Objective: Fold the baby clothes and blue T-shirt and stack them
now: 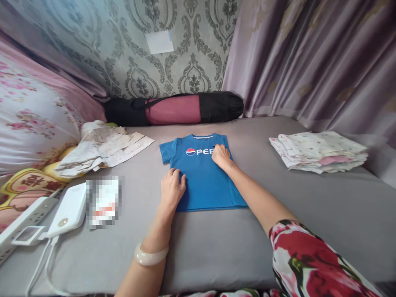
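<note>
A small blue T-shirt (pixel 202 173) with a white logo lies flat on the grey bed sheet (pixel 216 243), its right side folded inward. My left hand (pixel 172 189) rests flat on the shirt's lower left edge, fingers stretched out. My right hand (pixel 220 155) presses on the shirt's chest over the end of the logo, fingers curled down onto the folded cloth. A pale bangle (pixel 151 255) circles my left wrist.
A stack of folded pale clothes (pixel 318 150) sits at the right. Crumpled light garments (pixel 102 150) lie at the left by floral pillows (pixel 27 119). A rolled mat in a black bag (pixel 173 108) lies along the wall. A power bank (pixel 68 209) and power strip (pixel 24 218) are at near left.
</note>
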The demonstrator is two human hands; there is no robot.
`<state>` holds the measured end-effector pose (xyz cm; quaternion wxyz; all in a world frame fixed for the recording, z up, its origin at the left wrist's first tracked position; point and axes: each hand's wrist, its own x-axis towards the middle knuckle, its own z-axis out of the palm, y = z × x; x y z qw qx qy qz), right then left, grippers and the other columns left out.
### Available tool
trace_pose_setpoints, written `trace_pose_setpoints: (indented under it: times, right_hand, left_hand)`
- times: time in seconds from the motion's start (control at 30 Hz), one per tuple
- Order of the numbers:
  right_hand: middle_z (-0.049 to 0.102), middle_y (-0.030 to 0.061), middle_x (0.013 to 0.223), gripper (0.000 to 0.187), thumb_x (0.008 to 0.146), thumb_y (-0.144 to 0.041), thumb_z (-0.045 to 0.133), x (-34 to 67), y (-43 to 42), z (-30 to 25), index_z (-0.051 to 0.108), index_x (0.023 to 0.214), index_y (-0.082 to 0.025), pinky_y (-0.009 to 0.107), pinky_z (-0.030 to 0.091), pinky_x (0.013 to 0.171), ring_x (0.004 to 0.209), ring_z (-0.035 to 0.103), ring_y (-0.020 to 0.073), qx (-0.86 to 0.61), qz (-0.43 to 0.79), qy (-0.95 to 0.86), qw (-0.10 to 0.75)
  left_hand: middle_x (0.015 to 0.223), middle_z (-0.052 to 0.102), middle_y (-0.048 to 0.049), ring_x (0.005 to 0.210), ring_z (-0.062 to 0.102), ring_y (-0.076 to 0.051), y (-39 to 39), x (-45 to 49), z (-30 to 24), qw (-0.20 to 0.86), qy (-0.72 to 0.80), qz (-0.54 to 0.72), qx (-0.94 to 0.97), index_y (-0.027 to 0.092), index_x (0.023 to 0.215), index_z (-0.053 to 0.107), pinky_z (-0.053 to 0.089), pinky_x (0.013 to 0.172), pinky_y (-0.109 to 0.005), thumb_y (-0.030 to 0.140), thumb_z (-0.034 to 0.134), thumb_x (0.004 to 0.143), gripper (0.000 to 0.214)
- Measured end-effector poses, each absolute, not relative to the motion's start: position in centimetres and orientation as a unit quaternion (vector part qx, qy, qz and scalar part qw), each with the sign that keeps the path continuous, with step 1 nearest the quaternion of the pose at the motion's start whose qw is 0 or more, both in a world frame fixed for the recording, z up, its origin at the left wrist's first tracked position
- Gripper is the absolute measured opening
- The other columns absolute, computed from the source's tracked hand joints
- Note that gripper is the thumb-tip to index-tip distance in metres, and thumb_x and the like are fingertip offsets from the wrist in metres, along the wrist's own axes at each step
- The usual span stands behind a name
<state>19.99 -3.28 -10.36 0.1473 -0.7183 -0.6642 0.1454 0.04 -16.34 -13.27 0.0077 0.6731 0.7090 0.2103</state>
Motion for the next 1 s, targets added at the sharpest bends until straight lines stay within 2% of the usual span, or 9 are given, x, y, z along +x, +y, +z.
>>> trace_pose_setpoints:
  times: [0.13, 0.27, 0.33, 0.4, 0.47, 0.53, 0.63, 0.77, 1.0]
  right_hand:
    - [0.068, 0.0189, 0.116, 0.029, 0.088, -0.013, 0.049, 21.3, -2.0, -11.0, 0.071, 0.107, -0.013, 0.033, 0.05, 0.093, 0.111, 0.064, 0.0293, -0.72, 0.198, -0.632, 0.209]
    - [0.075, 0.0095, 0.081, 0.022, 0.087, -0.014, 0.051, 22.9, -0.5, -11.6, 0.073, 0.092, -0.014, 0.023, 0.056, 0.067, 0.071, 0.072, 0.0172, -0.71, 0.254, -0.611, 0.24]
    - [0.075, 0.0071, 0.078, 0.024, 0.088, -0.012, 0.048, 23.6, 0.0, -11.6, 0.071, 0.094, -0.014, 0.021, 0.055, 0.061, 0.061, 0.07, 0.0134, -0.708, 0.265, -0.601, 0.259]
    - [0.076, 0.0088, 0.09, 0.027, 0.089, -0.011, 0.046, 24.3, 0.3, -11.6, 0.07, 0.101, -0.014, 0.024, 0.056, 0.069, 0.071, 0.072, 0.0144, -0.712, 0.25, -0.593, 0.28]
    - [0.073, 0.0119, 0.109, 0.033, 0.09, -0.01, 0.042, 24.6, 0.3, -11.5, 0.068, 0.11, -0.014, 0.029, 0.054, 0.087, 0.095, 0.07, 0.0186, -0.709, 0.194, -0.612, 0.292]
    - [0.065, 0.0137, 0.127, 0.038, 0.093, -0.012, 0.039, 24.5, 0.0, -11.7, 0.064, 0.12, -0.013, 0.034, 0.044, 0.103, 0.119, 0.059, 0.0219, -0.685, 0.126, -0.664, 0.272]
    - [0.043, 0.0151, 0.151, 0.046, 0.098, -0.023, 0.034, 23.6, -0.2, -12.2, 0.049, 0.14, -0.011, 0.043, 0.027, 0.116, 0.142, 0.035, 0.0258, -0.654, 0.08, -0.73, 0.183]
    - [0.019, 0.0159, 0.161, 0.06, 0.101, -0.038, 0.024, 22.3, -0.1, -12.8, 0.027, 0.152, -0.006, 0.05, 0.01, 0.12, 0.149, 0.012, 0.0273, -0.669, 0.076, -0.733, 0.099]
    - [0.017, 0.0174, 0.161, 0.069, 0.1, -0.047, 0.016, 22.0, 0.1, -13.4, 0.024, 0.152, -0.001, 0.048, 0.012, 0.119, 0.149, 0.011, 0.0283, -0.681, 0.088, -0.723, 0.068]
  left_hand:
    - [0.126, 0.061, -0.0135, 0.114, 0.059, -0.026, -16.3, -0.1, -13.4, 0.007, 0.707, 0.22, 0.672, 0.018, 0.113, 0.06, 0.048, 0.096, -0.038, 0.032, 0.047, 0.094, 0.027]
    - [0.125, 0.061, -0.0152, 0.114, 0.059, -0.027, -16.1, -0.3, -13.9, -0.006, 0.695, 0.247, 0.675, 0.017, 0.112, 0.061, 0.049, 0.095, -0.039, 0.03, 0.047, 0.094, 0.026]
    - [0.124, 0.06, -0.018, 0.115, 0.059, -0.029, -16.0, -0.5, -14.3, -0.022, 0.687, 0.27, 0.674, 0.014, 0.113, 0.06, 0.049, 0.096, -0.041, 0.029, 0.048, 0.093, 0.027]
    - [0.122, 0.059, -0.0204, 0.114, 0.058, -0.03, -15.8, -0.7, -14.6, -0.034, 0.681, 0.291, 0.671, 0.012, 0.114, 0.059, 0.048, 0.096, -0.044, 0.028, 0.048, 0.092, 0.029]
    - [0.12, 0.06, -0.0209, 0.113, 0.058, -0.031, -15.7, -1.0, -14.8, -0.036, 0.681, 0.308, 0.663, 0.011, 0.115, 0.058, 0.049, 0.095, -0.045, 0.027, 0.048, 0.092, 0.03]
    - [0.116, 0.06, -0.0203, 0.11, 0.059, -0.031, -15.7, -1.2, -14.8, -0.033, 0.687, 0.318, 0.653, 0.011, 0.116, 0.057, 0.05, 0.093, -0.045, 0.026, 0.048, 0.091, 0.03]
    - [0.109, 0.061, -0.0196, 0.106, 0.06, -0.031, -15.8, -1.4, -14.8, -0.024, 0.699, 0.32, 0.639, 0.01, 0.117, 0.056, 0.05, 0.091, -0.044, 0.025, 0.048, 0.091, 0.031]
    - [0.101, 0.063, -0.0163, 0.101, 0.061, -0.029, -16.0, -1.5, -14.5, 0.009, 0.726, 0.323, 0.608, 0.012, 0.118, 0.056, 0.05, 0.089, -0.043, 0.022, 0.05, 0.089, 0.031]
    - [0.078, 0.067, -0.0077, 0.082, 0.066, -0.024, -16.0, -2.4, -12.0, 0.179, 0.785, 0.301, 0.511, 0.01, 0.121, 0.057, 0.049, 0.077, -0.033, 0.034, 0.053, 0.089, 0.04]
